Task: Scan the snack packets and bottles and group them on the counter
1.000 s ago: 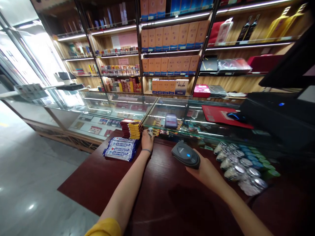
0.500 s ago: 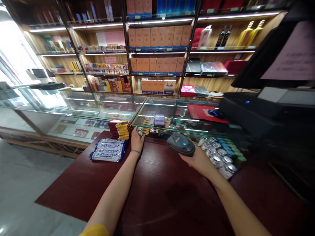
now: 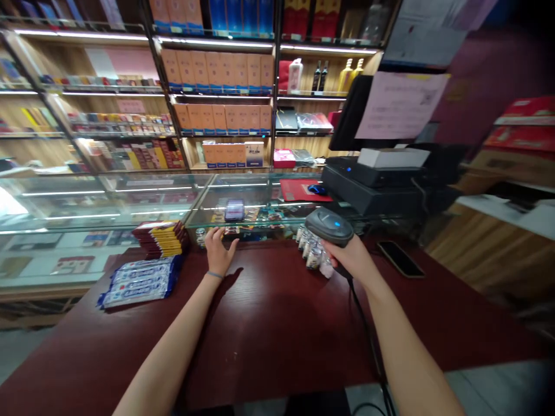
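Observation:
My right hand [image 3: 358, 260] grips a dark grey barcode scanner [image 3: 329, 226] with a blue light on top; its cable runs down over the table's front edge. Below and left of the scanner stand several small silver-topped cans [image 3: 313, 254], partly hidden by it. My left hand [image 3: 219, 254] hovers over the far part of the dark red table with thumb and fingers apart, holding nothing. Just left of its fingers is a lone silver-topped can [image 3: 200, 237]. Further left, a stack of red and yellow packs [image 3: 162, 238] stands behind blue-and-white wrapped packs [image 3: 141, 281].
The glass display counter [image 3: 255, 199] borders the table's far side, with a small patterned box [image 3: 235, 210] on it. A phone [image 3: 399, 258] lies at the right. Behind it are a black register [image 3: 368, 188] and a monitor with a pink paper [image 3: 401, 107].
The view has swung to the right. My left hand has let go of the silver-topped can, and its fingers have spread. The scanner remains in my right hand.

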The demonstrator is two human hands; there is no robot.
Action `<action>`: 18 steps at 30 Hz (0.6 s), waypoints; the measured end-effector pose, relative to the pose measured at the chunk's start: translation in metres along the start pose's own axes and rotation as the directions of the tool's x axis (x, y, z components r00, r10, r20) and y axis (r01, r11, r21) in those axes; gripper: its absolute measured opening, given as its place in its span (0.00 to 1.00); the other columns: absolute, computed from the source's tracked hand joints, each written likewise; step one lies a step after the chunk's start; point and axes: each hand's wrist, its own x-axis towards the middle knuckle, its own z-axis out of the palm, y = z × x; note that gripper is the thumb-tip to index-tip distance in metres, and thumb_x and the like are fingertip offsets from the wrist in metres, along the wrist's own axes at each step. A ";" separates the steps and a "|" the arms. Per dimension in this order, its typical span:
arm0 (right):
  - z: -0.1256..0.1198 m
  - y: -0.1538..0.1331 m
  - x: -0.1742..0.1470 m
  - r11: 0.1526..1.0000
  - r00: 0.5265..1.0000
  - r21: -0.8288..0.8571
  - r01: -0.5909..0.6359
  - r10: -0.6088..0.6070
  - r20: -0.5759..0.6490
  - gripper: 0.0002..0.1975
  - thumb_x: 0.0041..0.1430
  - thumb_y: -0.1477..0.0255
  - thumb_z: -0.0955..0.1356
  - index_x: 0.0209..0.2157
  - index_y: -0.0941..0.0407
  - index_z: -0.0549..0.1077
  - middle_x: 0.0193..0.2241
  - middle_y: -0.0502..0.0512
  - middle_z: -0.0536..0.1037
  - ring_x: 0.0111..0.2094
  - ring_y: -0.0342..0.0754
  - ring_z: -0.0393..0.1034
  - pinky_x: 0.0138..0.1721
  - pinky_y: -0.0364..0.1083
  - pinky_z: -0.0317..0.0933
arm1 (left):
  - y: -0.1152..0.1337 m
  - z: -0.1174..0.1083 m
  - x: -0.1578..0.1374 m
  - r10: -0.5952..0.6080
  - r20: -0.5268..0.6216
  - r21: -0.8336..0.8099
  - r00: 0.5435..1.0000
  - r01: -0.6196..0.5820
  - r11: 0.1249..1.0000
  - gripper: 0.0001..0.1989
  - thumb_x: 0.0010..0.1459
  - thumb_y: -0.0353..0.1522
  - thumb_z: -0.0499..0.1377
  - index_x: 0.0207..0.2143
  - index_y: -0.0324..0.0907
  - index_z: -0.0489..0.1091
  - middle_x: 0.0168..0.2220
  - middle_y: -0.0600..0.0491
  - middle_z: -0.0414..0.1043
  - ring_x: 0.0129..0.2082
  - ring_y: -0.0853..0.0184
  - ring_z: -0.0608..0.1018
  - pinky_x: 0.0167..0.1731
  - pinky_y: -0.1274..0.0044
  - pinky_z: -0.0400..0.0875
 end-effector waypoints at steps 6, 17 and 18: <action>-0.051 0.010 -0.033 0.993 0.995 -0.094 -0.067 0.059 -0.085 0.15 0.55 0.59 0.70 0.25 0.52 0.64 0.13 0.46 0.69 0.15 0.44 0.62 0.22 0.45 0.59 | 0.103 0.051 -0.025 -0.042 0.117 -0.316 0.992 0.077 0.946 0.31 0.57 0.41 0.65 0.59 0.44 0.59 0.56 0.42 0.58 0.57 0.56 0.66 0.52 0.64 0.72; -0.107 0.026 -0.082 0.983 0.987 -0.146 -0.111 0.092 -0.132 0.14 0.57 0.61 0.69 0.24 0.52 0.63 0.13 0.45 0.68 0.15 0.44 0.63 0.23 0.45 0.61 | 0.240 0.104 -0.085 0.051 0.371 -0.406 0.927 0.113 0.907 0.32 0.54 0.33 0.67 0.60 0.47 0.64 0.54 0.44 0.58 0.56 0.54 0.67 0.60 0.61 0.63; -0.110 0.028 -0.085 0.982 0.986 -0.148 -0.116 0.096 -0.136 0.14 0.57 0.61 0.69 0.24 0.52 0.63 0.13 0.45 0.67 0.16 0.44 0.63 0.23 0.44 0.61 | 0.245 0.108 -0.088 0.063 0.382 -0.394 0.922 0.100 0.914 0.32 0.53 0.33 0.68 0.61 0.48 0.64 0.54 0.44 0.58 0.56 0.54 0.67 0.59 0.61 0.64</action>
